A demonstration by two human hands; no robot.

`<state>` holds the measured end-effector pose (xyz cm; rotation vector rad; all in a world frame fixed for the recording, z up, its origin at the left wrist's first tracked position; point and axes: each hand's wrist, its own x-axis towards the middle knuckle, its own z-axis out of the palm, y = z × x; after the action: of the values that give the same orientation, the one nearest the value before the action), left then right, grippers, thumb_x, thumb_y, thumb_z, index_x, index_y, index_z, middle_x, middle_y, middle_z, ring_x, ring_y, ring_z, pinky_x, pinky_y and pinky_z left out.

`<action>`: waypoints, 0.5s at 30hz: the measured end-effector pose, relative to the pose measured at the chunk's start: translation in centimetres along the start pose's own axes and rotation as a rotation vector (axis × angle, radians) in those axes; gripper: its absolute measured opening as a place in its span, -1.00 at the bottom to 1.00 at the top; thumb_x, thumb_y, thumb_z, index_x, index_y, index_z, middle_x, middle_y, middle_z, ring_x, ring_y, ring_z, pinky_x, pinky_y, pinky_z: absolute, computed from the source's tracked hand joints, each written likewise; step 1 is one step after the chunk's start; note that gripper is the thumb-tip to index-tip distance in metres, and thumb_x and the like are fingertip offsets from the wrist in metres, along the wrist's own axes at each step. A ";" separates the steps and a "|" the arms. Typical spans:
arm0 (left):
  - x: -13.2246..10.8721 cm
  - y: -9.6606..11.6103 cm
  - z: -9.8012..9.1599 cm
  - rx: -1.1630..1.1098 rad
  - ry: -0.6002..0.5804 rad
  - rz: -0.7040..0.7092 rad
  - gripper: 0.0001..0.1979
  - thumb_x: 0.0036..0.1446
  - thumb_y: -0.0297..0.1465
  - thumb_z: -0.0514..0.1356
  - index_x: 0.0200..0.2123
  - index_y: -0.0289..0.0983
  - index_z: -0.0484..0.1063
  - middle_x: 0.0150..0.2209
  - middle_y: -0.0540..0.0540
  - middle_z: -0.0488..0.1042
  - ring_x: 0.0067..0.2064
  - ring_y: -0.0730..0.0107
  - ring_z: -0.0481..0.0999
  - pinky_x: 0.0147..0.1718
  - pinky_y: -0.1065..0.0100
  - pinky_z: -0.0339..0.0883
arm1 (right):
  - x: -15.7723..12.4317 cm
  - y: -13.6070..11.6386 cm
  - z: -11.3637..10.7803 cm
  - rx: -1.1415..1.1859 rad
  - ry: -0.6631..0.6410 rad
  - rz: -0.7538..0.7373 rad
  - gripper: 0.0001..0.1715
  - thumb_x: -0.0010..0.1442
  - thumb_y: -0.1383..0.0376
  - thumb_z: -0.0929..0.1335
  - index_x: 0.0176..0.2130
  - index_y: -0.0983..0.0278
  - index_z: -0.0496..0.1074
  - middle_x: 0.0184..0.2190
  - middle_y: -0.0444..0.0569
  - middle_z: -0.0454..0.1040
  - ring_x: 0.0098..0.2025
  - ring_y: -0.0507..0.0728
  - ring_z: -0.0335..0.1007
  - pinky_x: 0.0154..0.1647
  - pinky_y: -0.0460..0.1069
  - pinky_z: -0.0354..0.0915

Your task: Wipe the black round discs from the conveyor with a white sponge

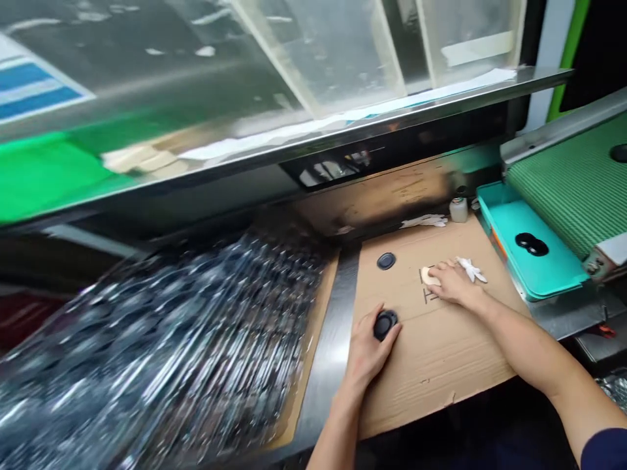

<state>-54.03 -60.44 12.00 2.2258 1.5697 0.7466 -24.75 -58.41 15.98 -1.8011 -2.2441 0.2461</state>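
My left hand [366,349] is closed around a round black part [385,324] with a raised rim, low over the cardboard sheet [421,365]. Further back on the cardboard lies a second black rounded part [386,260], apart from both hands. My right hand [451,282] has its fingers closed on a small cream-coloured pad [428,277], down by dark markings printed on the cardboard. Just beyond that hand is a crumpled white cloth or glove [471,269]. The undersides of both held things are hidden.
Clear plastic trays [196,352] fill the left side. A teal bin [548,277] with black round parts stands right, beside a green conveyor belt [563,183]. A small white bottle [458,209] and white gloves [425,221] lie behind. A metal shelf [304,150] overhangs the back.
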 end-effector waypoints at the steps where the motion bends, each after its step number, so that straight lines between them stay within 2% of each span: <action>1: 0.2 -0.7 -0.2 0.010 -0.008 0.012 -0.35 0.14 0.00 0.28 0.19 -0.26 0.45 0.12 -0.24 0.57 0.19 -0.07 0.50 0.27 -0.09 0.30 | 0.0 -0.1 0.0 -0.002 -0.003 0.001 -0.62 0.36 0.07 0.39 0.06 0.21 0.52 0.05 0.07 0.55 0.14 0.30 0.37 0.19 0.15 0.22; 5: 1.1 -2.2 -1.5 0.093 -0.071 0.017 -0.37 0.07 0.10 0.26 0.06 -0.22 0.51 0.05 -0.23 0.61 0.13 -0.11 0.54 0.23 -0.10 0.34 | -0.1 -0.1 0.0 0.011 -0.023 -0.020 -0.59 0.35 0.05 0.40 0.06 0.25 0.50 0.03 0.11 0.54 0.13 0.30 0.38 0.06 0.12 0.32; 9: 2.0 -0.9 -2.8 0.210 -0.219 0.006 -0.39 0.11 0.08 0.21 0.11 -0.16 0.49 0.11 -0.20 0.58 0.17 -0.10 0.53 0.23 -0.07 0.34 | -0.3 -0.3 -0.2 0.044 -0.051 -0.055 -0.57 0.34 0.05 0.40 0.06 0.26 0.51 0.03 0.14 0.53 0.12 0.32 0.38 0.02 0.14 0.34; 12: 3.9 2.4 -3.9 0.314 -0.273 0.022 -0.27 0.08 0.12 0.21 0.19 -0.23 0.45 0.25 -0.29 0.47 0.24 -0.23 0.46 0.23 -0.14 0.32 | -0.5 -0.4 -1.1 0.048 0.020 -0.023 -0.59 0.34 0.08 0.40 0.04 0.28 0.53 0.03 0.17 0.51 0.13 0.35 0.33 0.09 0.18 0.30; 14: 5.9 6.3 -4.2 0.299 -0.203 0.111 -0.30 0.14 0.10 0.19 0.18 -0.25 0.45 0.25 -0.31 0.46 0.25 -0.23 0.46 0.23 -0.13 0.32 | -0.5 -0.2 -1.9 0.038 0.081 0.085 -0.65 0.36 0.16 0.37 0.02 0.31 0.54 0.05 0.23 0.48 0.17 0.38 0.28 0.14 0.24 0.25; 15: 7.2 8.9 -4.1 0.253 -0.158 0.189 -0.36 0.20 0.06 0.16 0.16 -0.24 0.47 0.21 -0.29 0.50 0.23 -0.16 0.48 0.24 -0.08 0.32 | -0.5 0.1 -2.3 0.044 0.084 0.167 -0.67 0.35 0.21 0.36 0.02 0.34 0.54 0.07 0.27 0.47 0.20 0.41 0.25 0.16 0.28 0.23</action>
<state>-47.67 -56.98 21.71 2.5722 1.4614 0.4254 -23.89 -58.96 18.11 -1.9398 -2.0197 0.2438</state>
